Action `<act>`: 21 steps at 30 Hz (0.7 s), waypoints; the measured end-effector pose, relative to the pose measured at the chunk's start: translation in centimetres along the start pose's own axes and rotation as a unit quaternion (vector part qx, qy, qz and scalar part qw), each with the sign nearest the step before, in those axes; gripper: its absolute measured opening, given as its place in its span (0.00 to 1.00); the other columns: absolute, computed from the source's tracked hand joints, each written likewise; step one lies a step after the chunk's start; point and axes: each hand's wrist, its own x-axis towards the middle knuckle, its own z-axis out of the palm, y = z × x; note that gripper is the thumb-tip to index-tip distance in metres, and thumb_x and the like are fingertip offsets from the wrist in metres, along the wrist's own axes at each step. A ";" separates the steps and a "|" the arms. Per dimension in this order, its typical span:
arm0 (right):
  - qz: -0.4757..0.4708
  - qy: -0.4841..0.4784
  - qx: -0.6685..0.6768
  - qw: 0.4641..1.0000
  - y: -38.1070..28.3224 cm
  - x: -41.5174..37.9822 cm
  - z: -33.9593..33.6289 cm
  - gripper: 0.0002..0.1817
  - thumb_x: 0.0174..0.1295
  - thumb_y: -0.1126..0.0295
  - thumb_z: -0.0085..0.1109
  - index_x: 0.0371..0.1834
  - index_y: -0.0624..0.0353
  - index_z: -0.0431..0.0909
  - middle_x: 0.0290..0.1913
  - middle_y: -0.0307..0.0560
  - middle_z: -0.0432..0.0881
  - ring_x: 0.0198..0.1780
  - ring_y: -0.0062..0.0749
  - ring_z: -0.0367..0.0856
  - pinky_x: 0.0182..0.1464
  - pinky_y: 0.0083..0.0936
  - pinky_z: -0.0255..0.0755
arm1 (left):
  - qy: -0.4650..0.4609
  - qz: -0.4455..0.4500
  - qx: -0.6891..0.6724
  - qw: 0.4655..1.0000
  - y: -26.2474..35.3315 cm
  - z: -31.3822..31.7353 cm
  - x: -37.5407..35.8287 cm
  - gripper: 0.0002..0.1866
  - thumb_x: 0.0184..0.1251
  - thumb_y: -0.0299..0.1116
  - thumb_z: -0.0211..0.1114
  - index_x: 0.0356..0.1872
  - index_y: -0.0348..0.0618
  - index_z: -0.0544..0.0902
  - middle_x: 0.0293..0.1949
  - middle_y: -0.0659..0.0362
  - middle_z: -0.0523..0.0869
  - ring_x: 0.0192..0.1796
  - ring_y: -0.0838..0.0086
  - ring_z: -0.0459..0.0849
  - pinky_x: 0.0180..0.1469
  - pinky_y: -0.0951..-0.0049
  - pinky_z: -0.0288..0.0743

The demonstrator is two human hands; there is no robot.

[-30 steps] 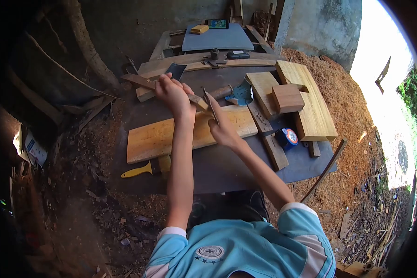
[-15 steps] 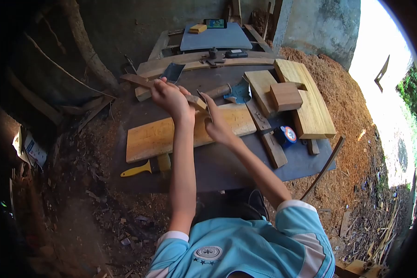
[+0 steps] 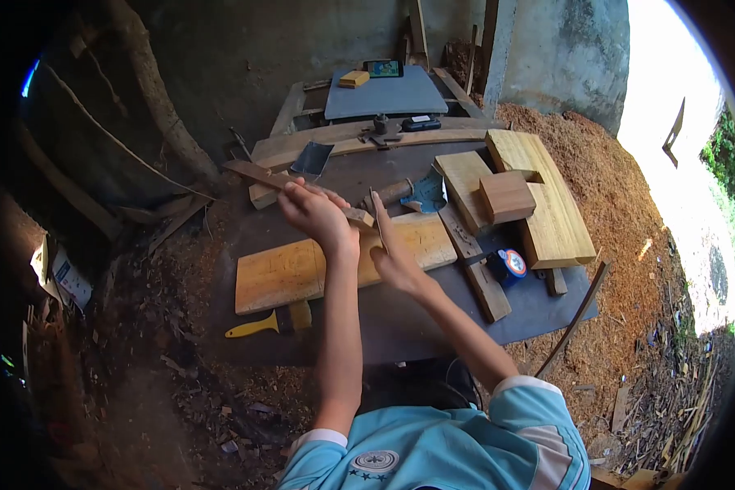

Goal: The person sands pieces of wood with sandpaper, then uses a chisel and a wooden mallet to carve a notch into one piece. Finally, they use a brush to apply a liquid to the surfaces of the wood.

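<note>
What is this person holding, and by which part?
The left hand grips a wooden strip around its middle, both ends sticking out. The right hand seems to hold a thin, flat piece beside the strip's end; the exact grip is unclear.

Daylight pours in from the right, where the outdoor ground [image 3: 702, 278] is washed out to white glare; it brightens the sawdust [image 3: 567, 171] and leaves a bluish sheen on the near right part of the tabletop [image 3: 539, 313]; the left side sinks into brownish shadow, with haze at lower left; the right hand [image 3: 396, 261] is slightly blurred; wide-angle distortion bends the edges, and the corners fade to black.
</note>
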 end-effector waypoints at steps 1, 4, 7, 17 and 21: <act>-0.040 0.007 0.015 0.999 -2.1 0.0 -0.2 0.45 0.40 0.87 0.38 0.70 0.65 0.37 0.71 0.60 0.41 0.73 0.44 0.37 0.71 0.30 0.34 | 0.002 0.000 0.007 1.000 0.0 0.2 0.1 0.15 0.72 0.38 0.34 0.40 0.38 0.65 0.16 0.65 0.64 0.12 0.80 0.63 0.17 0.78 0.64; 0.046 -0.016 0.065 0.997 3.5 -0.1 0.4 0.49 0.37 0.88 0.39 0.70 0.61 0.37 0.72 0.55 0.39 0.73 0.40 0.33 0.71 0.31 0.32 | 0.012 -0.010 -0.022 1.000 0.0 -0.4 0.7 0.14 0.72 0.38 0.35 0.39 0.38 0.65 0.16 0.65 0.64 0.12 0.81 0.63 0.15 0.79 0.62; -0.001 -0.020 0.055 0.998 -0.3 -0.5 0.1 0.49 0.36 0.88 0.39 0.71 0.60 0.37 0.72 0.54 0.39 0.73 0.39 0.33 0.71 0.31 0.31 | 0.000 -0.002 -0.011 1.000 -0.2 -0.9 0.2 0.14 0.72 0.38 0.36 0.38 0.39 0.66 0.16 0.66 0.62 0.12 0.81 0.61 0.15 0.79 0.61; 0.147 -0.074 0.073 0.984 2.6 -1.2 -1.8 0.40 0.49 0.75 0.41 0.70 0.61 0.42 0.70 0.58 0.46 0.72 0.42 0.42 0.70 0.28 0.36 | -0.252 -0.067 -0.082 0.962 -0.9 -0.8 1.6 0.13 0.69 0.40 0.45 0.26 0.46 0.67 0.13 0.67 0.63 0.12 0.83 0.61 0.12 0.81 0.57; 0.108 -0.022 0.142 0.984 -1.6 -1.0 -2.8 0.38 0.53 0.67 0.42 0.70 0.61 0.43 0.70 0.56 0.49 0.72 0.40 0.43 0.69 0.28 0.37 | -0.354 -0.132 -0.050 0.924 -0.7 1.4 2.5 0.10 0.67 0.39 0.48 0.29 0.46 0.69 0.18 0.65 0.66 0.16 0.83 0.64 0.15 0.83 0.61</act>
